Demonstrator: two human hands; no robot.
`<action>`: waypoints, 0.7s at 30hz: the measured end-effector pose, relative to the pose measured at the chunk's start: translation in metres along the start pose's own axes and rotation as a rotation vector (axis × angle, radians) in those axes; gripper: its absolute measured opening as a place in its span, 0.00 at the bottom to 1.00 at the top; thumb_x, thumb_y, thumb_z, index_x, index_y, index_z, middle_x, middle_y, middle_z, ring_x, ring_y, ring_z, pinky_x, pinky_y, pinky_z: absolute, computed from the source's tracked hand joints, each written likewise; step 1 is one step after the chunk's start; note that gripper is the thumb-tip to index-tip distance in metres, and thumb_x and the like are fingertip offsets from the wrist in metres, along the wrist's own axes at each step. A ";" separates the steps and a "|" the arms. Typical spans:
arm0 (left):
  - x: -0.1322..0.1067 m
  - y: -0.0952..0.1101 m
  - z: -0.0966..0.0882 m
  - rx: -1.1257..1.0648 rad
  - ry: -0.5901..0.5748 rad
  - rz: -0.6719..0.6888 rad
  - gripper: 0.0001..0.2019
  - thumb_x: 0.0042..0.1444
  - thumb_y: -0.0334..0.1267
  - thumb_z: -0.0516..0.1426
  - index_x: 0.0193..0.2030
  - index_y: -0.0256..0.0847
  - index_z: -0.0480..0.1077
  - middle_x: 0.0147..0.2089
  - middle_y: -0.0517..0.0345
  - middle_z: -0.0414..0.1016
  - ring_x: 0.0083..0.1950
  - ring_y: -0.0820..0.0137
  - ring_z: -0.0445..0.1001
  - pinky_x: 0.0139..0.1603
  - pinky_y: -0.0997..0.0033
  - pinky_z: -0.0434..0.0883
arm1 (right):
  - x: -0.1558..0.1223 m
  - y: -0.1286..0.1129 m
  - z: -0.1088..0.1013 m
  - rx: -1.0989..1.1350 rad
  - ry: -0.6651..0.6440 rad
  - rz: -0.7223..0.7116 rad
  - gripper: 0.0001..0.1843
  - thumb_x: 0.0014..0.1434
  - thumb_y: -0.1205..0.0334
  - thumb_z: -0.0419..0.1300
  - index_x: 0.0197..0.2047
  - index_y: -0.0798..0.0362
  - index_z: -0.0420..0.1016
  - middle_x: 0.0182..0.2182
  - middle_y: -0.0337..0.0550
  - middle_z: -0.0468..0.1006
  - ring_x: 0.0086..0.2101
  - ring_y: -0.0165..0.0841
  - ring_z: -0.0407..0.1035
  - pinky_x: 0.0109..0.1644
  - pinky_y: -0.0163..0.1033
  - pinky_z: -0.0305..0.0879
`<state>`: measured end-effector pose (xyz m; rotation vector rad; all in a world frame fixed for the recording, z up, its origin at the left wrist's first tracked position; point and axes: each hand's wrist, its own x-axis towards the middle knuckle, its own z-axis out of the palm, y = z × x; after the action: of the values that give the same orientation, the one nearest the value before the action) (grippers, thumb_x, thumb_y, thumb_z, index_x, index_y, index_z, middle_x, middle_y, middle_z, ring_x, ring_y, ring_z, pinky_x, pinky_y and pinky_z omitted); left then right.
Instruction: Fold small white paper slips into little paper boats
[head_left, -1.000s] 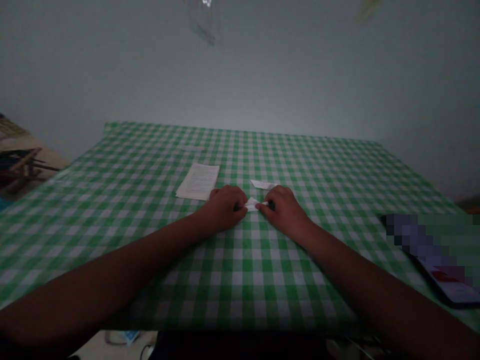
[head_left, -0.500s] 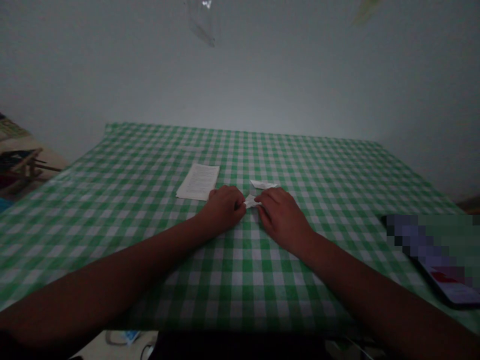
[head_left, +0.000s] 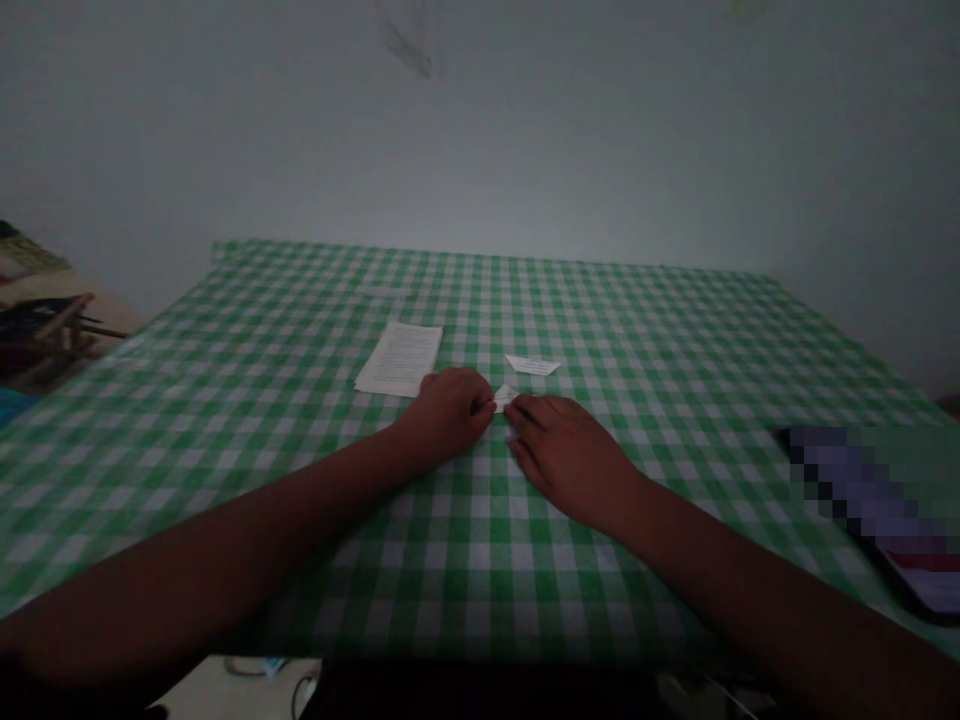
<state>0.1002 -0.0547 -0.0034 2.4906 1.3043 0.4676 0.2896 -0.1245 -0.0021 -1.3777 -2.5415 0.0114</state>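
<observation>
My left hand is closed at the middle of the table, its thumb and curled forefinger pinching the left end of a small folded piece of paper. On the paper's right side lie the fingertips of my right hand, stretched out and pressing down, with the thumb apart on the cloth. Much of the folded paper is hidden by the fingers. Just beyond it rests another folded paper, a flat white boat-like shape with printed lines. A stack of printed sheets lies behind and left of my left hand.
A green and white checked cloth covers the table, which meets a pale wall at the back. A phone, partly blurred out, lies at the right edge. Cables and a blue item show on the floor below.
My right hand has gone from gripping the folded paper between thumb and fingers to lying flatter on it, thumb drawn away. My left hand keeps its pinch. The camera view has shifted slightly.
</observation>
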 end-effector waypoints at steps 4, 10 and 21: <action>0.002 -0.001 0.000 0.018 -0.004 0.007 0.06 0.61 0.36 0.55 0.32 0.40 0.69 0.38 0.55 0.74 0.42 0.64 0.71 0.46 0.60 0.68 | 0.000 -0.001 0.000 -0.013 0.000 0.009 0.22 0.68 0.60 0.51 0.61 0.58 0.69 0.57 0.54 0.72 0.55 0.47 0.65 0.60 0.55 0.63; 0.003 -0.001 0.000 0.024 -0.007 -0.010 0.06 0.59 0.35 0.56 0.31 0.40 0.68 0.38 0.55 0.74 0.44 0.63 0.72 0.48 0.58 0.67 | 0.001 -0.002 -0.002 0.000 -0.026 0.011 0.22 0.68 0.60 0.51 0.61 0.60 0.69 0.56 0.54 0.72 0.53 0.46 0.66 0.59 0.54 0.64; 0.001 -0.003 0.001 -0.012 -0.008 0.002 0.07 0.58 0.35 0.57 0.29 0.40 0.67 0.38 0.56 0.74 0.43 0.65 0.71 0.49 0.60 0.67 | 0.001 -0.001 -0.002 0.034 -0.022 0.012 0.22 0.67 0.61 0.51 0.61 0.61 0.69 0.57 0.55 0.72 0.55 0.47 0.65 0.60 0.54 0.64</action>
<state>0.0987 -0.0521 -0.0054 2.4822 1.2920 0.4645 0.2889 -0.1244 0.0006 -1.3871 -2.5392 0.0720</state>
